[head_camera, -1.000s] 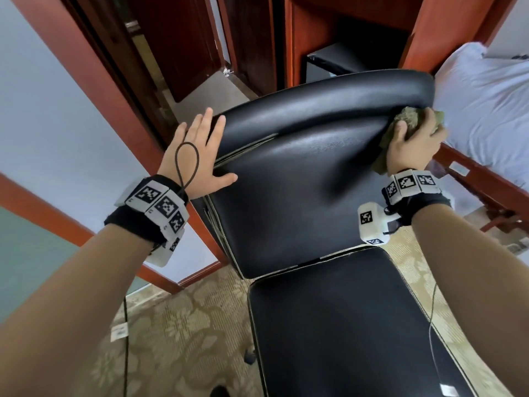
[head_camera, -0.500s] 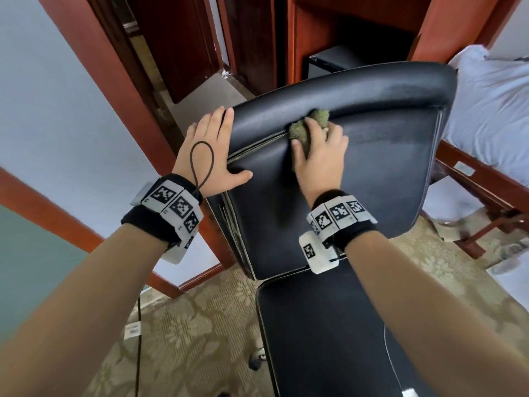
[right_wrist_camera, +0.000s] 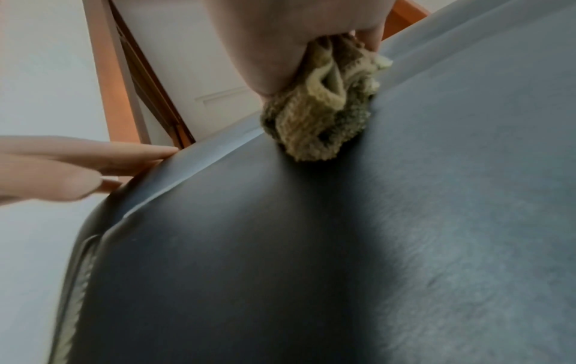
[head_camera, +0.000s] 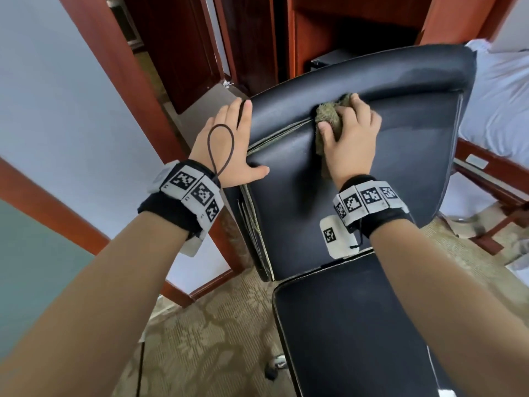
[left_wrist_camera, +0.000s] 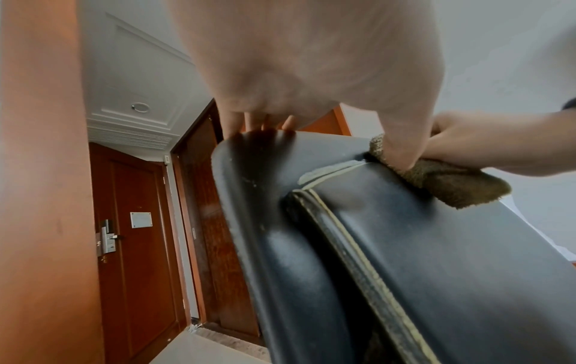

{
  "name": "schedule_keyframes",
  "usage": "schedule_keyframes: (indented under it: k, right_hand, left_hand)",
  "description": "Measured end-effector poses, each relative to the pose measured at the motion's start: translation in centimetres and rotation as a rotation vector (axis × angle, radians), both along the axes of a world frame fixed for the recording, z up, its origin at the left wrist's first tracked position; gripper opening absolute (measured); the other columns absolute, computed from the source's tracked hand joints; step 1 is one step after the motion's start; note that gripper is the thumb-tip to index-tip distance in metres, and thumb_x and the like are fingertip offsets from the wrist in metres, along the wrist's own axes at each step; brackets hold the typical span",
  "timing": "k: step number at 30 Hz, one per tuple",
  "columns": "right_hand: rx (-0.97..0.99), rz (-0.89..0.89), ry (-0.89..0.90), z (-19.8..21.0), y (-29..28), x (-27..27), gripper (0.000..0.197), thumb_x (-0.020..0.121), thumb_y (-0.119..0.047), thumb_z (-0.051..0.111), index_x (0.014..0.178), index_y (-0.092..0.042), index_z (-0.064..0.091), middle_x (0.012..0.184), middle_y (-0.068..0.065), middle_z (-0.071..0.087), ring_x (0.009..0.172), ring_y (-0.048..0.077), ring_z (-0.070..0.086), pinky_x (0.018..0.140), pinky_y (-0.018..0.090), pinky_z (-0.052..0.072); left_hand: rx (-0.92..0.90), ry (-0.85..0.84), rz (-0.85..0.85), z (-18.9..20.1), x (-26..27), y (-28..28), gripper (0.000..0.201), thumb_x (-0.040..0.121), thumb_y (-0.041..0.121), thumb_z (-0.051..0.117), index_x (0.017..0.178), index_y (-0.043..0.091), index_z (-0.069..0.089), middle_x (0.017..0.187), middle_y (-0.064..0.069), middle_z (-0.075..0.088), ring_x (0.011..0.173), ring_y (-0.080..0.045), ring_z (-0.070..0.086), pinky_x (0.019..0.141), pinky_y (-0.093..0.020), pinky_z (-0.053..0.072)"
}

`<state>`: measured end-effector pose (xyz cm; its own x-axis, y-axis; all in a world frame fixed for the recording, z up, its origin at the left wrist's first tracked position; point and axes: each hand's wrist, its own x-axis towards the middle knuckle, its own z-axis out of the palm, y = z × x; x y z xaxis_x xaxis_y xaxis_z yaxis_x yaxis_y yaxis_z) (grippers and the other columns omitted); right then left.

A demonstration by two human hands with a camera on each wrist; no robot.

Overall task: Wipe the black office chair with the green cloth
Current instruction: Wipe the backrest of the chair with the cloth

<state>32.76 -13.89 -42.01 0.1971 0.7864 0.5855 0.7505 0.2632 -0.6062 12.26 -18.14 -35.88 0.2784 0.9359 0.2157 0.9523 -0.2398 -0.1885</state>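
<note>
The black office chair (head_camera: 357, 202) faces me, its seat (head_camera: 352, 328) below. My right hand (head_camera: 352, 133) grips the bunched green cloth (head_camera: 329, 118) and presses it on the backrest just under the padded top roll, left of centre. In the right wrist view the cloth (right_wrist_camera: 324, 118) is crumpled under my palm against the black leather (right_wrist_camera: 311, 246). My left hand (head_camera: 229, 138) rests on the backrest's top left corner, with straight fingers (left_wrist_camera: 258, 123) over the top edge and the thumb on the front. The left wrist view shows the cloth (left_wrist_camera: 452, 184) close beside that thumb.
A bed with white bedding (head_camera: 503, 104) and a wooden frame (head_camera: 486, 173) stands right of the chair. A wooden post (head_camera: 128, 90) and white wall lie to the left, dark wooden cabinets (head_camera: 343, 32) behind. Patterned carpet (head_camera: 214, 339) covers the floor. A room door (left_wrist_camera: 137, 246) shows beyond.
My right hand has swept the cloth from the backrest's right end leftward to near my left hand. The left hand has kept its place on the corner.
</note>
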Motion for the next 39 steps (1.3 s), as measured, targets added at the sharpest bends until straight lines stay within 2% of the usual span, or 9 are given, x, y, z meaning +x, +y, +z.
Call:
schedule_keyframes:
  k: [6, 9, 11, 19, 22, 24, 27, 33, 39]
  right_hand:
    - [0.099, 0.07, -0.053, -1.2, -1.6, -3.0, 0.041, 0.08, -0.021, 0.053, 0.114, 0.0, 0.061, 0.137, 0.02, 0.046, 0.101, 0.046, 0.042, 0.095, 0.031, 0.024]
    - [0.101, 0.171, -0.173, -2.1, -2.4, -3.2, 0.046, 0.08, -0.02, 0.051, 0.122, 0.0, 0.055, 0.138, 0.021, 0.043, 0.106, 0.045, 0.041, 0.098, 0.035, 0.025]
    - [0.103, 0.199, -0.19, -2.2, -2.3, -2.6, 0.049, 0.081, -0.027, 0.046, 0.122, -0.001, 0.053, 0.133, 0.021, 0.046, 0.112, 0.043, 0.044, 0.096, 0.03, 0.022]
    - [0.083, -0.039, -0.053, -1.6, -2.2, -3.8, 0.037, 0.094, -0.02, 0.047, 0.129, -0.01, 0.053, 0.147, 0.014, 0.03, 0.116, 0.037, 0.036, 0.096, 0.027, 0.02]
    - [0.139, 0.062, -0.113, -1.5, -3.5, -5.7, 0.033, 0.087, -0.017, 0.051, 0.117, -0.01, 0.061, 0.142, 0.015, 0.039, 0.106, 0.042, 0.04, 0.095, 0.036, 0.029]
    - [0.193, 0.152, -0.278, -1.9, -4.7, -7.0, 0.033, 0.08, -0.021, 0.053, 0.109, -0.013, 0.066, 0.139, 0.013, 0.045, 0.1, 0.044, 0.042, 0.086, 0.044, 0.036]
    - [0.147, 0.183, -0.388, -1.7, -5.1, -6.8, 0.034, 0.081, -0.03, 0.049, 0.109, -0.02, 0.066, 0.142, 0.005, 0.042, 0.104, 0.042, 0.042, 0.081, 0.046, 0.039]
    - [0.085, 0.021, -0.288, -0.2, -1.9, -3.6, 0.026, 0.092, -0.02, 0.047, 0.112, -0.014, 0.062, 0.143, 0.007, 0.036, 0.112, 0.039, 0.038, 0.089, 0.046, 0.042]
    - [-0.125, -0.081, 0.009, 1.4, -2.1, -4.7, 0.03, 0.094, -0.024, 0.044, 0.119, -0.015, 0.057, 0.142, 0.012, 0.028, 0.123, 0.038, 0.028, 0.104, 0.036, 0.025]
  left_hand:
    - [0.095, 0.027, 0.022, -1.4, 0.0, -0.1, 0.113, 0.074, 0.065, 0.058, 0.148, -0.001, 0.004, 0.155, -0.019, 0.009, 0.14, -0.033, 0.015, 0.112, -0.043, 0.018]
    - [0.116, 0.015, 0.015, -1.7, -0.6, -0.3, 0.112, 0.075, 0.065, 0.057, 0.149, 0.001, 0.002, 0.156, -0.018, 0.007, 0.142, -0.032, 0.012, 0.113, -0.043, 0.016]
    - [0.132, 0.005, 0.008, -1.9, -0.9, -0.5, 0.112, 0.074, 0.065, 0.056, 0.149, 0.002, 0.003, 0.156, -0.017, 0.008, 0.142, -0.032, 0.012, 0.113, -0.042, 0.016]
    - [0.19, 0.001, -0.054, -2.2, -1.6, -0.8, 0.107, 0.076, 0.062, 0.057, 0.149, 0.002, 0.007, 0.155, -0.019, 0.011, 0.141, -0.031, 0.017, 0.112, -0.041, 0.016]
    - [0.206, -0.018, -0.057, -2.5, -1.9, -1.1, 0.108, 0.075, 0.064, 0.057, 0.149, 0.001, 0.009, 0.155, -0.019, 0.013, 0.14, -0.031, 0.018, 0.111, -0.04, 0.017]
    - [0.232, -0.02, -0.061, -2.7, -2.1, -1.4, 0.109, 0.073, 0.066, 0.055, 0.148, 0.001, 0.012, 0.154, -0.02, 0.015, 0.139, -0.032, 0.02, 0.11, -0.041, 0.019]
    - [0.235, -0.003, -0.077, -2.8, -2.9, -2.3, 0.109, 0.073, 0.066, 0.058, 0.148, 0.001, 0.012, 0.154, -0.021, 0.015, 0.139, -0.034, 0.02, 0.11, -0.042, 0.019]
    - [0.206, -0.001, -0.071, -2.8, -3.6, -3.1, 0.106, 0.077, 0.064, 0.055, 0.15, 0.005, 0.005, 0.157, -0.018, 0.006, 0.143, -0.03, 0.012, 0.114, -0.039, 0.014]
    - [0.184, -0.025, -0.066, -2.7, -3.6, -3.4, 0.103, 0.08, 0.063, 0.053, 0.15, 0.006, 0.004, 0.157, -0.016, 0.004, 0.143, -0.029, 0.009, 0.115, -0.039, 0.011]
